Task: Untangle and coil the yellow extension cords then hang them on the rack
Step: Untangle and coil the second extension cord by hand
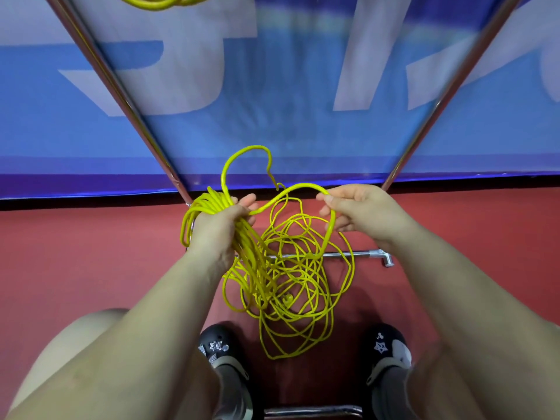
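My left hand [222,225] grips a bundle of coiled loops of the yellow extension cord [209,207]. From that bundle a strand arcs right to my right hand [357,212], which pinches it between thumb and fingers. Below both hands the loose part of the cord lies in a tangled heap [291,286] on the red floor. Another yellow coil [154,1] hangs at the top edge of the view. The rack's two metal uprights [121,95] slant up on the left and right.
A metal base bar of the rack [357,254] lies on the red floor under the tangle. A blue and white banner [272,86] stands behind the rack. My two feet in black shoes [218,347] stand just behind the heap.
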Tool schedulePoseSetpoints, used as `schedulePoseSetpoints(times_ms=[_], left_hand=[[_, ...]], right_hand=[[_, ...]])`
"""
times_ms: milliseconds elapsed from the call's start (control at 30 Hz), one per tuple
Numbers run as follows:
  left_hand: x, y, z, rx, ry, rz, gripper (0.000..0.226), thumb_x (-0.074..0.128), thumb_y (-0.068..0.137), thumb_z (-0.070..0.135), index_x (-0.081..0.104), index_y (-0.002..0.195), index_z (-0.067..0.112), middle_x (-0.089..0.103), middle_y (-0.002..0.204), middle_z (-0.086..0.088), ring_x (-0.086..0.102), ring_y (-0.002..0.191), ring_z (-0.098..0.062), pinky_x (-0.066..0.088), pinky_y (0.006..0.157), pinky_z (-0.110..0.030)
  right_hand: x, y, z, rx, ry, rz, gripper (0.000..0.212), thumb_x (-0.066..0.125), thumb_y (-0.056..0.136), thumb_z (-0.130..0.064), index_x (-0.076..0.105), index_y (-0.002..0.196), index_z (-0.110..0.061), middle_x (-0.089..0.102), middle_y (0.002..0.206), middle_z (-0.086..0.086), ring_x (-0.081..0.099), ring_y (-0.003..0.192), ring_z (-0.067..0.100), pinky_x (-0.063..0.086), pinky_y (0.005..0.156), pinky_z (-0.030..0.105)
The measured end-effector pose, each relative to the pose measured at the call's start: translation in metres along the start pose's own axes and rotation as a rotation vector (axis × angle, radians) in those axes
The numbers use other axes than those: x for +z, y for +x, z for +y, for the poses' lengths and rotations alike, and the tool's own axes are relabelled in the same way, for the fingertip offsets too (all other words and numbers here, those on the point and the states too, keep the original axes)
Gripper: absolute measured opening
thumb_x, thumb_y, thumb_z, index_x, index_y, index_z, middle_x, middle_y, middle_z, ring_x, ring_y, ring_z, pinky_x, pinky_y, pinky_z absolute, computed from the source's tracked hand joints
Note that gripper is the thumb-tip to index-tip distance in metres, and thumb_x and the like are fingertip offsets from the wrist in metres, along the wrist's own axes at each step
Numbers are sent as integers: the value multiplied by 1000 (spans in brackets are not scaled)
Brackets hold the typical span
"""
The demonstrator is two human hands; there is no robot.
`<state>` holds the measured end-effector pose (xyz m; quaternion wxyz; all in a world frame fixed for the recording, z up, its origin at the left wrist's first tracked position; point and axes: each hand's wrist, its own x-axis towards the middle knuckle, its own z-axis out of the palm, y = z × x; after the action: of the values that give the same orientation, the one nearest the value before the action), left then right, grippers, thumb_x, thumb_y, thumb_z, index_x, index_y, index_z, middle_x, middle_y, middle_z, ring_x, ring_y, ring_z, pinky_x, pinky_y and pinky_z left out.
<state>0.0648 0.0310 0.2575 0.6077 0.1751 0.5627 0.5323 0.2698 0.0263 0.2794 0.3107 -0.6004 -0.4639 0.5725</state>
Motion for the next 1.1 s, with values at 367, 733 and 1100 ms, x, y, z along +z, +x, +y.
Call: schedulePoseSetpoints(times_ms=[367,733,1100], left_hand=[[-6,10,11,-87,-64,-103,24,44,98,29,61,90,13,63,54,6,59,48,-8,47,57,-24],[-28,15,35,-107,-359,-113,21,41,97,12,57,82,12,62,66,4,62,59,-11,46,70,-28],[-36,18,36,-95,-254,-78,26,45,97,32,49,75,19,44,47,10,40,40,-4,42,56,-20]], right_hand=[[-7,12,27,-10,-564,228,19,63,86,-30,60,72,-18,62,70,-1,57,70,17,46,71,28],[-11,-4,35,56,-827,-159,35,54,89,-43,47,73,-14,66,82,15,49,67,17,37,63,29],[-11,-6,28,-6,-355,-74,25,49,95,-20,51,77,-4,66,72,9,61,56,16,51,62,29]])
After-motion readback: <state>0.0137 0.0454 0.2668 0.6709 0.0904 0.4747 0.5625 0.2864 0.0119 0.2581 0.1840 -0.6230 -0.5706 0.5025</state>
